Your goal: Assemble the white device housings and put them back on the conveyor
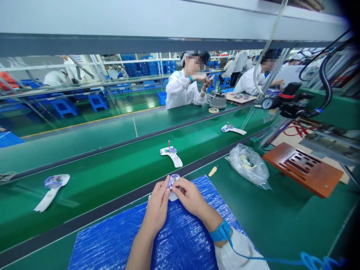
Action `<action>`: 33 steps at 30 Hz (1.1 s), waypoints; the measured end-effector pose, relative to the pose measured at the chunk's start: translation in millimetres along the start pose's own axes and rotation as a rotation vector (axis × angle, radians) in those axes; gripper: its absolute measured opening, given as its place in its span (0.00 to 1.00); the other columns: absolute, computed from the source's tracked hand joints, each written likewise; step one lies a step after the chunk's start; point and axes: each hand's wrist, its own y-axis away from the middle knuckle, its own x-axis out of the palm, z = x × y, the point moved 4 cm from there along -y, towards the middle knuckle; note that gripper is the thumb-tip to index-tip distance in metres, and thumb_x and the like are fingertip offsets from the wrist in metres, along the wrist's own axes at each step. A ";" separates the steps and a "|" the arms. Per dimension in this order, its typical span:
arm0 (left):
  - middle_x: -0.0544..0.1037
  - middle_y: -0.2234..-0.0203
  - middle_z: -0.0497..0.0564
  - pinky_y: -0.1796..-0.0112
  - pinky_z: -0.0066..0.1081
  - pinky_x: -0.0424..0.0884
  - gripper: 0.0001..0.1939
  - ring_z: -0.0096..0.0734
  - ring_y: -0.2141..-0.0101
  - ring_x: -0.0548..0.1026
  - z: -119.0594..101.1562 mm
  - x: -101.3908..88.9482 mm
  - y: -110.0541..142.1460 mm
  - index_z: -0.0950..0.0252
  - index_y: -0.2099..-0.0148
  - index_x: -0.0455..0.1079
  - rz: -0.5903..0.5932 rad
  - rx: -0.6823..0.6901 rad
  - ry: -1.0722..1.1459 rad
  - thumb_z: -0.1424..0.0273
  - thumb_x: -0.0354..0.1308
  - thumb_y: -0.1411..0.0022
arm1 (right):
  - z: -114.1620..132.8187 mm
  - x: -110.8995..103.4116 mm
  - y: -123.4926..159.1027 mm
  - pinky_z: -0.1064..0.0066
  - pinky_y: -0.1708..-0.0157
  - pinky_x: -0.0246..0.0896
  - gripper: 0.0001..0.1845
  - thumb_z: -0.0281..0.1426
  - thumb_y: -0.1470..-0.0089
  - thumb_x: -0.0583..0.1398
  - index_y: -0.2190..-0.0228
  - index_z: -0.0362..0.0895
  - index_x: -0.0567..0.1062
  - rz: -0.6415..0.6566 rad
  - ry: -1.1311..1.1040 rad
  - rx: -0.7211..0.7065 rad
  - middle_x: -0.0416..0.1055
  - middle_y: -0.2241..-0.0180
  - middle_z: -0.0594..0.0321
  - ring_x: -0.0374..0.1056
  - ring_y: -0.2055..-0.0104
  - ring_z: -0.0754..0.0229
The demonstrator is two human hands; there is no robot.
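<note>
Both my hands meet over the far edge of a blue plastic-wrapped board. Between them is a small white-and-purple part (174, 177), mostly covered by my fingers. It resembles the handle-shaped pieces on the belt. My left hand (159, 202) grips its left side, fingers closed and pointing away from me. From the right, my right hand (189, 193) pinches at the part with thumb and forefinger; whether a tiny piece is also in that pinch cannot be seen. A blue wrist strap (222, 231) with a coiled cord is on my right wrist.
Beyond the blue board (112, 242) runs a green belt (118, 165). White handle-shaped pieces lie on it at left (53, 187), centre (172, 153) and right (233, 129). To my right are a plastic bag (249, 165) and an orange fixture plate (302, 168). Co-workers (184, 88) sit opposite.
</note>
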 end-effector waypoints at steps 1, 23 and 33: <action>0.66 0.47 0.54 0.45 0.37 0.59 0.25 0.35 0.47 0.65 -0.2 -0.6 0.1 0.58 0.34 0.54 -0.001 -0.006 0.000 0.60 0.40 0.30 | 1.1 -0.2 0.3 0.72 0.68 0.55 0.07 0.28 0.41 0.56 0.69 0.45 0.74 0.003 -0.001 -0.011 0.68 0.70 0.64 0.63 0.69 0.63; 0.68 0.52 0.56 0.48 0.42 0.63 0.25 0.38 0.51 0.67 6.0 5.3 -3.2 0.59 0.34 0.55 -0.043 0.039 -0.090 0.62 0.40 0.30 | 4.4 3.6 3.6 0.71 0.68 0.55 0.09 0.26 0.41 0.54 0.72 0.45 0.72 -0.042 0.014 0.024 0.66 0.71 0.64 0.62 0.69 0.61; 0.70 0.53 0.57 0.50 0.44 0.65 0.25 0.42 0.52 0.70 7.3 -6.1 -4.6 0.60 0.38 0.62 -0.218 -0.027 -0.094 0.57 0.43 0.33 | -2.3 7.5 -3.1 0.71 0.72 0.57 0.06 0.30 0.44 0.58 0.68 0.44 0.75 -0.243 -0.110 0.082 0.69 0.68 0.61 0.62 0.71 0.62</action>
